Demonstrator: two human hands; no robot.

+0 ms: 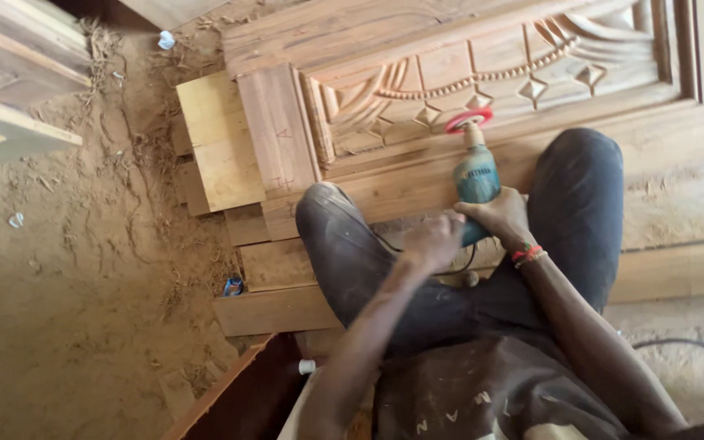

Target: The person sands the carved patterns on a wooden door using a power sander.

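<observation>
1. Closest to me: dusty dark apron (pixel 482 391), both forearms running up out of it, knees in dark trousers (pixel 580 204) spread to either side of the tool.
2. Right hand (pixel 500 216) is clenched round the teal body of the power sander (pixel 476 175). Red thread bracelet (pixel 526 254) on that wrist.
3. Left hand (pixel 432 240) is closed on the rear end of the same sander, just beside the right hand; fingers are partly hidden, so I can't tell how tight that grip is.
4. Sander points away from me. Its red disc (pixel 468 120) sits at the lower edge of the carved panel, on or just above the wood; contact is not clear from this angle.
5. Carved wooden door (pixel 466 73) lies flat on planks (pixel 222 147) over sandy ground (pixel 67 269). Carving shows a beaded band and diamond shapes near the disc.
6. My read of the step: sanding the moulding along the bottom border of the carved panel, both hands steering.
7. Next move, as I judge it: keep the disc shallow against the raised edge and track sideways along the border. It calls for light pressure and a steady two-hand hold, since the diamonds and beads sit near the disc and would gouge easily.
8. Cable (pixel 694 346) trails on the ground at right, well apart from the disc.
</observation>
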